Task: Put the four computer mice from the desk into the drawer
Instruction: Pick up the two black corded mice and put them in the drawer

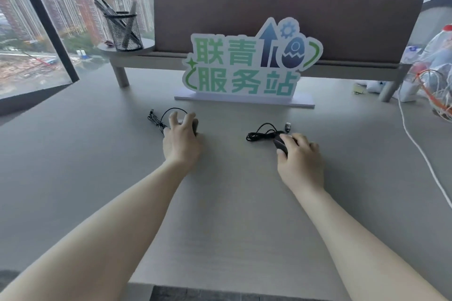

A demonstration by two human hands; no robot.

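Note:
Two black wired mice lie on the grey desk (97,166). My left hand (182,138) covers the left mouse (195,126), fingers curled over it; its coiled cable (159,120) trails to the left. My right hand (299,159) closes around the right mouse (280,144), whose bundled cable (259,133) and USB plug (288,127) lie just beyond it. Both mice rest on the desk surface. No drawer and no other mice are in view.
A white and green sign (247,66) stands right behind the mice. A mesh pen holder (123,32) sits on a raised shelf at the back left. A white cable (420,149) and plastic bags (435,63) lie at the right. A person sits behind the brown divider (342,22).

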